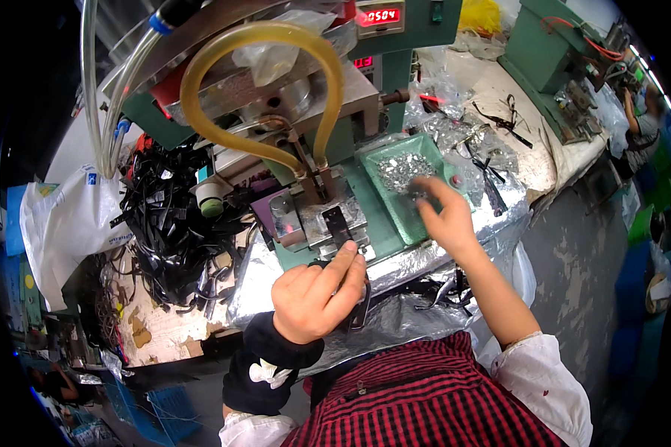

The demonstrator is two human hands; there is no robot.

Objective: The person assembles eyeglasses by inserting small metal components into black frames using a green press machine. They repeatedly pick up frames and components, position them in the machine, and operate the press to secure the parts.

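Note:
My left hand (319,296) is closed on a black eyeglass temple (337,225), with the index finger stretched along it. The temple's broad end lies on the metal fixture (314,237) of a small bench machine, below its heads and a curved amber hose (194,82). To the right, my right hand (449,222) hovers over the edge of a green tray (392,217). Its thumb and fingers are apart and slightly blurred, with nothing visible between them. Many tiny silvery metal parts (402,170) lie heaped in the far part of that tray.
Left of the machine is a large heap of black temples (164,223), beside a white plastic bag (71,231). Eyeglass frames (503,123) and crumpled clear plastic lie at the right. Foil (395,276) covers the table's front edge. Another green machine (552,67) stands far right, with a person beyond.

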